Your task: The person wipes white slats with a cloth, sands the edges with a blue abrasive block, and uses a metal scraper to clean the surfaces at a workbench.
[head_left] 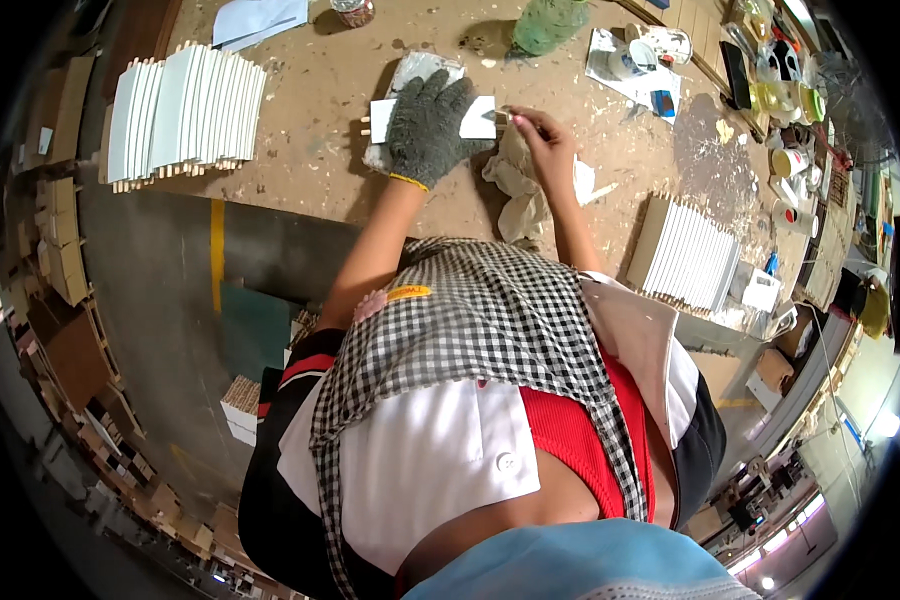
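My left hand (430, 125), in a dark grey knit glove with a yellow cuff, lies flat with fingers spread. Under it is a white strip of board (478, 118) with small wooden pegs at its ends. That strip rests across a pale, stained block (420, 66). At the strip's right end is my bare right hand (548, 145), thumb and fingers pinched together close to the pegs. What the pinch holds, if anything, is too small to make out. A crumpled cream cloth (518, 185) lies under and beside the right hand.
White pegged strips stand in a row (185, 110) at the table's left, and another stack (685, 250) sits near right. Behind are a green plastic container (550, 25), a jar (353, 10) and white cups (632, 60). Bottles and a phone (736, 75) crowd the far right.
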A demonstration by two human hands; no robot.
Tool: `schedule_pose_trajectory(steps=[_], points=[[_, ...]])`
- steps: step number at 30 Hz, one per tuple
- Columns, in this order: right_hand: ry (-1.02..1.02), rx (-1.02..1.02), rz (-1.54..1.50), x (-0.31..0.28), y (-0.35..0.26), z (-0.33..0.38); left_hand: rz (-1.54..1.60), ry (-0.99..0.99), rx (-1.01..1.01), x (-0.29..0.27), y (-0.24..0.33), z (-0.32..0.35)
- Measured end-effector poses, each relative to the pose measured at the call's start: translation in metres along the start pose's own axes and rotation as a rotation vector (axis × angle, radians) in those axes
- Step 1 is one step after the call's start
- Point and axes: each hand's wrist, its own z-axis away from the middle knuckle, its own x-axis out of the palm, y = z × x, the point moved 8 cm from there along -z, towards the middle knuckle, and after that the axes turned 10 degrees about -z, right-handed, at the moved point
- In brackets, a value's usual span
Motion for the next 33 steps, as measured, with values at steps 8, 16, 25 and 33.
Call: schedule_pose_trajectory(steps=[8, 16, 25, 33], points=[[-0.056, -0.024, 0.211, 0.004, 0.002, 0.009, 0.012, 0.03, 0.0, 0.002, 0.002, 0.004], [-0.098, -0.145, 0.179, 0.004, 0.011, 0.005, 0.006, -0.017, -0.007, 0.0, 0.001, -0.001], [-0.118, -0.19, 0.31, 0.008, 0.009, -0.001, 0.033, 0.015, -0.027, 0.006, -0.002, -0.001], [0.054, 0.034, -0.102, -0.019, 0.007, -0.024, 0.013, 0.0, 0.007, 0.0, 0.001, 0.0]])
